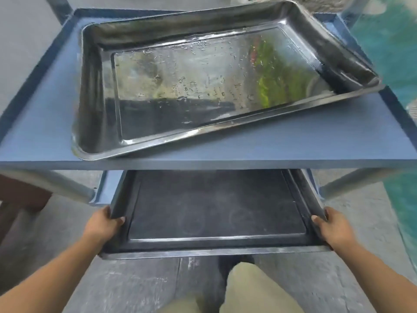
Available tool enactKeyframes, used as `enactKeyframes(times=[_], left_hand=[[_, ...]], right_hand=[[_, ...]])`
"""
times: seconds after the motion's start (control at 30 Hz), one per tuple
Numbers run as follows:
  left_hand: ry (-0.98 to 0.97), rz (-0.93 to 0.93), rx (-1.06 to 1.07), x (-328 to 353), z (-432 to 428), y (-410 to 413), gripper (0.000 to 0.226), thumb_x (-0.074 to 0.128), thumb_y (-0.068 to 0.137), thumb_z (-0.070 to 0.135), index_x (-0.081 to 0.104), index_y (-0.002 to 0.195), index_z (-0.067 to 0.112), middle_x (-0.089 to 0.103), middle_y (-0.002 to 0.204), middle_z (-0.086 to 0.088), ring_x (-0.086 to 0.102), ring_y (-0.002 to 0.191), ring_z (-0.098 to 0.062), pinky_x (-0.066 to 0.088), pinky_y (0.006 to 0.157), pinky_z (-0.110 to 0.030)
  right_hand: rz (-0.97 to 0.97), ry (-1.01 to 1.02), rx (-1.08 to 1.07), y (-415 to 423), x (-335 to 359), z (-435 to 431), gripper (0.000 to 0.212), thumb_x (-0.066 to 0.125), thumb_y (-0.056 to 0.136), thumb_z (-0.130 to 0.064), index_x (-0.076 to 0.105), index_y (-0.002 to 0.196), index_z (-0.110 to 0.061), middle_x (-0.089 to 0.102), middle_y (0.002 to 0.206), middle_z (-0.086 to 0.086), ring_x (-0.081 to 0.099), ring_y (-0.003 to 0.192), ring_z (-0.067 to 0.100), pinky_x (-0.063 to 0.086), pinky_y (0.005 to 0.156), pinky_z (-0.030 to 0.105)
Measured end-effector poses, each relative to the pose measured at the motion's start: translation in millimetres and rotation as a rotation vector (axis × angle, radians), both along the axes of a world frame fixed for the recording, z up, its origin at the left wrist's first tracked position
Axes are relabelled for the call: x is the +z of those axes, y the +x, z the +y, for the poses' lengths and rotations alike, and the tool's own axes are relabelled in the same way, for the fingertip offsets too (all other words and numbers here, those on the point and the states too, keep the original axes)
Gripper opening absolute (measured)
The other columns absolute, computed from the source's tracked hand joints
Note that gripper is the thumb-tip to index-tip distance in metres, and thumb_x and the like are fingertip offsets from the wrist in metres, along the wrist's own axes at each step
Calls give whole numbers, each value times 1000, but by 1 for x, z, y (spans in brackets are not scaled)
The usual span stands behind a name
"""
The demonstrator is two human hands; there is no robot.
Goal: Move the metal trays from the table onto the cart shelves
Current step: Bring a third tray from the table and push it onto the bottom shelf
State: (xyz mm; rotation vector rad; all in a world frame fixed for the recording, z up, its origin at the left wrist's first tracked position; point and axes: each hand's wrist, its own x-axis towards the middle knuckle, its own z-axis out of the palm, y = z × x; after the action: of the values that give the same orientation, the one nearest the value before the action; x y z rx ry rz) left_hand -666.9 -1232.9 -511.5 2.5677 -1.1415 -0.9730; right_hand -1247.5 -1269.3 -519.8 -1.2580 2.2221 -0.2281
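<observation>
A shiny wet metal tray [203,86] lies skewed on the blue top shelf [270,147] of the cart, its right corner over the shelf's rim. Below it, a second, darker metal tray [214,213] sticks out towards me from the lower shelf level, its far end hidden under the top shelf. My left hand [105,223] grips that tray's left rim near the front corner, thumb inside. On the opposite rim, my right hand [331,224] holds on the same way.
The cart's grey legs [67,186] stand left and right under the top shelf. A brown piece of furniture [20,199] is at the left edge. Turquoise floor [394,53] lies to the right. My knees [248,288] are below the tray over grey concrete.
</observation>
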Motion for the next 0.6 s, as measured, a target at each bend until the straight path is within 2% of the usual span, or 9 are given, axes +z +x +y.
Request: enactKeyframes(times=[0.1,0.2,0.3,0.37,0.43,0.6], left_hand=[[-46,-19,-20,-31,-39,-1,25,74,84,16,64,104,5,70,100,-21,66,92,-39,49,80,-43],[-101,-68,-23,-51,-65,-3,21,75,83,17,62,94,5,69,99,-22,64,95,-41,44,76,-39],[-148,-119,6,-69,-78,-4,33,76,82,18,46,74,10,59,78,-17,54,74,-35,35,66,-38],[-155,-136,8,-78,-82,-2,33,76,83,20,46,77,10,59,78,-16,47,69,-30,35,65,-38],[-142,-145,7,-85,-87,0,29,75,84,23,50,83,8,64,87,-19,48,72,-30,37,68,-38],[-117,-190,-7,-103,-92,2,36,74,86,26,45,79,6,52,77,-13,47,72,-32,36,66,-40]], right_hand=[[10,-54,-6,-3,-34,-38,24,68,90,-16,54,75,-4,58,65,15,55,61,31,43,58,39],[28,-76,5,-2,-56,-70,25,66,91,-21,54,78,-3,60,70,18,58,66,34,51,65,44],[65,-81,-1,2,-68,-90,29,62,93,-26,47,78,-7,56,70,17,59,66,36,55,63,48],[74,-95,2,4,-75,-96,29,61,94,-25,45,76,-8,55,69,16,59,63,35,55,62,49],[88,-113,9,6,-85,-98,32,61,94,-25,41,73,-11,52,66,12,55,60,31,50,59,44],[135,-104,28,14,-104,-91,30,59,96,-24,39,74,-16,44,64,2,45,68,29,36,64,38]])
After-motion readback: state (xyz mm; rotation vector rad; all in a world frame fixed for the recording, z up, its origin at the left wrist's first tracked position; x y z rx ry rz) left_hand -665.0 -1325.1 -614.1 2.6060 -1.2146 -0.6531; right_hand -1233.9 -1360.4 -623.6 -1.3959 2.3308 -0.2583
